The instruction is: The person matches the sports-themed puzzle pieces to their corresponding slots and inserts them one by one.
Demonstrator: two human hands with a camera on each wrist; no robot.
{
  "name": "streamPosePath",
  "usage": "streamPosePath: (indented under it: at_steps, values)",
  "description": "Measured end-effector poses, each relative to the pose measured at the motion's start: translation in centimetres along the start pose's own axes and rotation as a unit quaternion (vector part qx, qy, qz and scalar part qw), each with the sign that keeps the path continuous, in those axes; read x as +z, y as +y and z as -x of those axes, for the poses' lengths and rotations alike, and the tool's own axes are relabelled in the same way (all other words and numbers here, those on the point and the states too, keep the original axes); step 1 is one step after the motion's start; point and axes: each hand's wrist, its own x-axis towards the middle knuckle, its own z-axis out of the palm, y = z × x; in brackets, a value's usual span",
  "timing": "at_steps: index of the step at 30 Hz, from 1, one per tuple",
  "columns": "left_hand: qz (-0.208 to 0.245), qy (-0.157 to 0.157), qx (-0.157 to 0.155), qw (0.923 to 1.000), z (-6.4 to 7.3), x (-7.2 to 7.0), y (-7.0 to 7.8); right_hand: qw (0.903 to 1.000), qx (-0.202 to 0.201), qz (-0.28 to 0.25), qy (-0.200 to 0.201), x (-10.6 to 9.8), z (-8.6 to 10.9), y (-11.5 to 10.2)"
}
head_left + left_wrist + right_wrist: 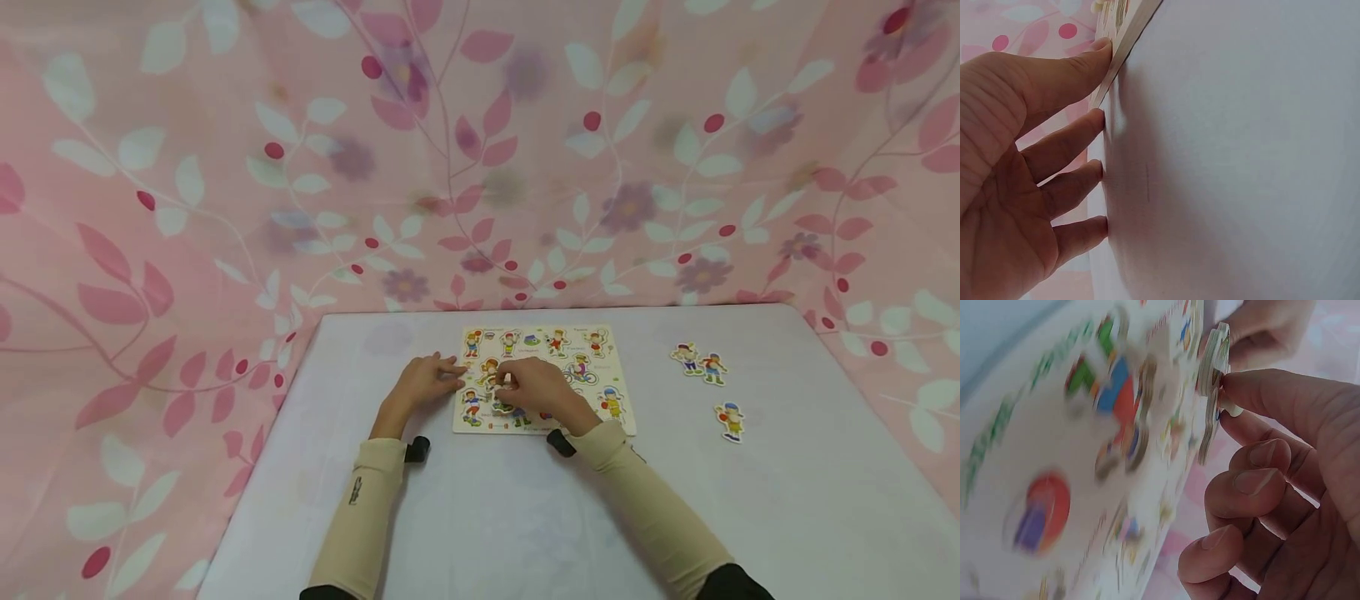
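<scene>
A wooden puzzle board (pixel 622 423) with pictures of children at sports lies on the white table. My right hand (pixel 536 385) is over its middle, pinching a puzzle piece (pixel 1210 369) between thumb and index finger while the other fingers curl loosely. The piece stands tilted above the board; its picture is mostly turned away in the right wrist view. At the board's left edge is my left hand (pixel 425 383). Its thumb touches the wooden edge in the left wrist view, and the fairly straight fingertips (pixel 1094 169) rest on the cloth.
Three loose child-shaped puzzle pieces lie right of the board: two close together, one piece (pixel 686 358) beside another piece (pixel 713 369), and a third piece (pixel 730 422) nearer me. Behind the table (pixel 810 467) hangs a pink flowered curtain (pixel 420 167).
</scene>
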Motion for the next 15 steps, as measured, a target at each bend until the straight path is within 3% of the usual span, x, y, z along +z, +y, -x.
streamPosePath:
  at_steps: [15]
  values:
    - [-0.01, 0.001, 0.001, 1.0, -0.2, 0.0, -0.2, 0.9991, -0.018, 0.017, -0.034, 3.0, -1.7, -1.9]
